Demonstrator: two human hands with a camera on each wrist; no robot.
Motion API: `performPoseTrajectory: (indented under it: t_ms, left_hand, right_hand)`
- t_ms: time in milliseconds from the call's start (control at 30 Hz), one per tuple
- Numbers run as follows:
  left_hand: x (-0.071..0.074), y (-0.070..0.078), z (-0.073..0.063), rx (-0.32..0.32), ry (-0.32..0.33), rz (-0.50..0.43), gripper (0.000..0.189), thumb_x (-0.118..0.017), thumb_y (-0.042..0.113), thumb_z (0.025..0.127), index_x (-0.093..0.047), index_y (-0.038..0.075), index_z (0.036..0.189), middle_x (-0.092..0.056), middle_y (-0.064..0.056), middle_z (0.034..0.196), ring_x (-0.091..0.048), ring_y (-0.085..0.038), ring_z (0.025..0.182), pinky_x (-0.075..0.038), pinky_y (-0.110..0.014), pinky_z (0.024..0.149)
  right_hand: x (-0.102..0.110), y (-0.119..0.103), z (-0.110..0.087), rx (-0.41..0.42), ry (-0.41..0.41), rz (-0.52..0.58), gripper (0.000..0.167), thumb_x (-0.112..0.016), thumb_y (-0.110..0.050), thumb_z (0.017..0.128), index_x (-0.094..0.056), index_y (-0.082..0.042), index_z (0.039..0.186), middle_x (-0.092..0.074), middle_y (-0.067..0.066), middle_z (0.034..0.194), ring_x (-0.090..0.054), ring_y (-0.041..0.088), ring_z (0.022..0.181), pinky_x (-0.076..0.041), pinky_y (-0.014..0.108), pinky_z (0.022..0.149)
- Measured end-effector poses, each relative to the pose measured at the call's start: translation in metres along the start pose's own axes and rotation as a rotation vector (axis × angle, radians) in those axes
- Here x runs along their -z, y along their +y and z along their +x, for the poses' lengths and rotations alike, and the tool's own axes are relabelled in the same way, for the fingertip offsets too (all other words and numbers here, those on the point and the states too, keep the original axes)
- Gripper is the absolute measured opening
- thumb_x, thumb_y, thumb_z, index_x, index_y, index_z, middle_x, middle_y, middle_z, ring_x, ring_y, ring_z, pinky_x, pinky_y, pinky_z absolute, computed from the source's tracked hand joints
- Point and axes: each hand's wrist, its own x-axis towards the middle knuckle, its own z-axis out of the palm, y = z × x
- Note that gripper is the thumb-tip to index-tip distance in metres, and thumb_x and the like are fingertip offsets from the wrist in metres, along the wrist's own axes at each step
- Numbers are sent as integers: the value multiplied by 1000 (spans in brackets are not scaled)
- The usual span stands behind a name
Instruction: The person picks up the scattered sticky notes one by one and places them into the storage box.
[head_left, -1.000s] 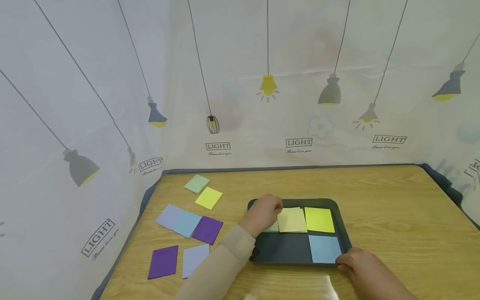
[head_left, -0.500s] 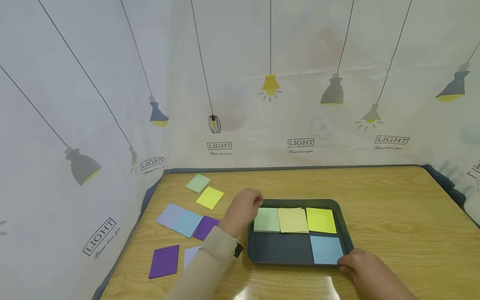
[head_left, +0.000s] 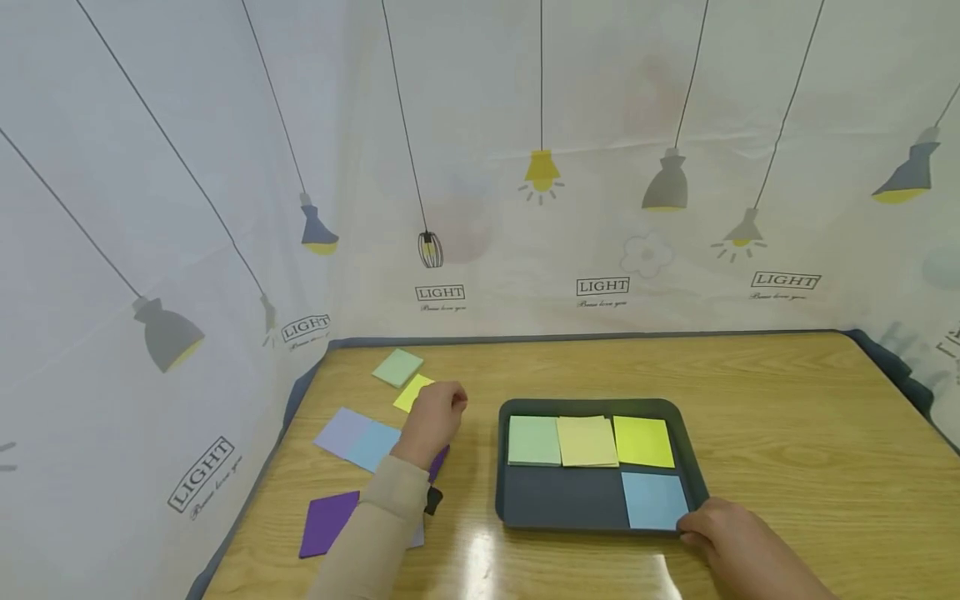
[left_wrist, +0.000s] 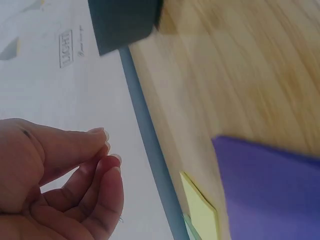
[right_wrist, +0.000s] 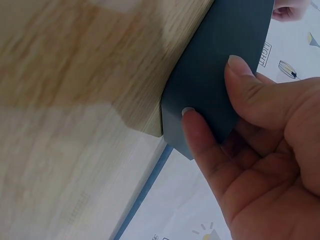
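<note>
My left hand is over the table left of the tray, overlapping a yellow sticky note and a mostly hidden purple one. In the left wrist view its fingers curl loosely, thumb close to the fingertips, nothing between them. With thumb and fingers my right hand pinches the near right corner of a dark tray. Inside lie green, pale yellow and bright yellow sticky notes in a back row, and a blue one at the front right.
On the left of the wooden table lie green, lavender and blue sticky notes. Nearer are a purple note and a lavender one mostly behind the sleeve. A lamp-printed cloth rises behind.
My left hand has moved from over the tray's back left to the loose notes on the left, uncovering the green note in the tray. My right hand stays at the tray corner.
</note>
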Motion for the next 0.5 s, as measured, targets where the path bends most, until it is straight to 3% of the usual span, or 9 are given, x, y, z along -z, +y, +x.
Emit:
performPoseTrajectory:
  t_ms: [300, 500]
  left_hand:
    - [6, -29, 6, 45, 34, 41, 10, -65, 5, 97, -72, 1, 103, -74, -13, 101, -70, -27, 93, -58, -38, 81]
    - [10, -43, 11, 92, -1, 83, 15, -67, 7, 96, -70, 0, 109, -71, -16, 105, -67, -29, 95, -56, -42, 82]
  right_hand:
    - [1, 0, -2, 13, 20, -12, 16, -75, -7, 87, -77, -22, 87, -68, -13, 84, -58, 1, 78, -55, 28, 73]
    - [1, 1, -2, 65, 33, -19, 14, -75, -8, 88, -76, -22, 88, -68, -13, 84, -57, 0, 77, -54, 27, 71]
